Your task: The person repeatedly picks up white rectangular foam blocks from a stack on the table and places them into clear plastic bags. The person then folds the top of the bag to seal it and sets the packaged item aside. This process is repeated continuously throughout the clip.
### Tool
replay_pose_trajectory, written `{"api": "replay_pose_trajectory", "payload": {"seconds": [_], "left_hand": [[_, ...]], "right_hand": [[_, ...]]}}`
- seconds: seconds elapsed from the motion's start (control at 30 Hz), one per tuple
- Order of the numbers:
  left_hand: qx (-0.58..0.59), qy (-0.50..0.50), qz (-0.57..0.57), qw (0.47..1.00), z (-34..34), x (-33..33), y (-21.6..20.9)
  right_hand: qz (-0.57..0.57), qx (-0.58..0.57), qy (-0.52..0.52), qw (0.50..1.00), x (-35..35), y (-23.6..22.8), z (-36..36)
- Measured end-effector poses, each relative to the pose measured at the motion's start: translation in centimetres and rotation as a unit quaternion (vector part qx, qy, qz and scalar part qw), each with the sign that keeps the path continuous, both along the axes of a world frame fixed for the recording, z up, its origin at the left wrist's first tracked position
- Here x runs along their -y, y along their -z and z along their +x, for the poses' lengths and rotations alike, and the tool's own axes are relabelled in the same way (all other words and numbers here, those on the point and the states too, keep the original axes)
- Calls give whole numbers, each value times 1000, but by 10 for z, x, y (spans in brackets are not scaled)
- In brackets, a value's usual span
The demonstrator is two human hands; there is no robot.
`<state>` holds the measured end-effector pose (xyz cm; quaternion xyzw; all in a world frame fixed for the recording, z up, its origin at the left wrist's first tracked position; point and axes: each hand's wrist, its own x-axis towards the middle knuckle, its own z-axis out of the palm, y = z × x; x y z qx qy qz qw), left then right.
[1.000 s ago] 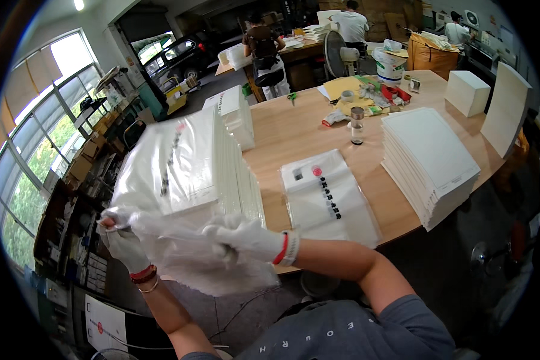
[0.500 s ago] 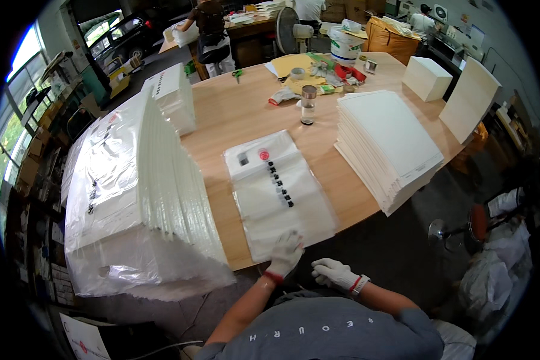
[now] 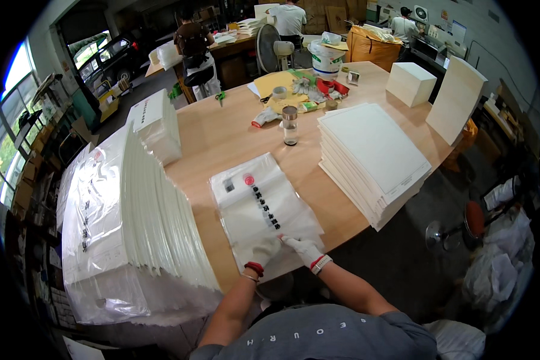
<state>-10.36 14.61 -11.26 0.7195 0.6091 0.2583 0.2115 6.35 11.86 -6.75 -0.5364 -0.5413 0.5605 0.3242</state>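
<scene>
A small pile of clear plastic bags (image 3: 252, 207), with a red round mark and a line of black characters, lies at the table's near edge. My left hand (image 3: 263, 252), in a white glove with a red cuff, rests over its near end, fingers closed on the top bag's plastic. From the right, my right hand (image 3: 304, 249), also gloved, meets it with fingertips pinched at the same film. The bag's right side looks slightly lifted and creased. To the right stands a tall stack of white boards (image 3: 375, 150), the top one bearing a thin printed border.
At left rises a big stack of plastic-wrapped boards (image 3: 126, 222), with a smaller one (image 3: 156, 129) behind. A glass jar (image 3: 290, 127) stands mid-table. Beyond are gloves (image 3: 265, 116), a tape roll (image 3: 279, 92), green scissors (image 3: 220, 98), a white bucket (image 3: 326, 60) and a fan (image 3: 269, 49). Other people work farther back.
My right hand has moved from beyond the table edge onto the bags, beside my left. My left hand has turned inward over the near end. The view has shifted, so the table sits lower.
</scene>
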Motion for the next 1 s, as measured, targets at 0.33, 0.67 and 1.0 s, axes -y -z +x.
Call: {"api": "replay_pose_trajectory", "payload": {"seconds": [0.33, 0.67, 1.0], "left_hand": [[528, 9, -240, 814, -9, -63, -89], [115, 75, 11, 990, 20, -42, -177], [85, 95, 307, 943, 24, 20, -217]], "right_hand": [[369, 172, 66, 911, -27, -51, -38], [282, 210, -132, 927, -32, -28, 4], [448, 466, 63, 760, -7, -173, 238]]}}
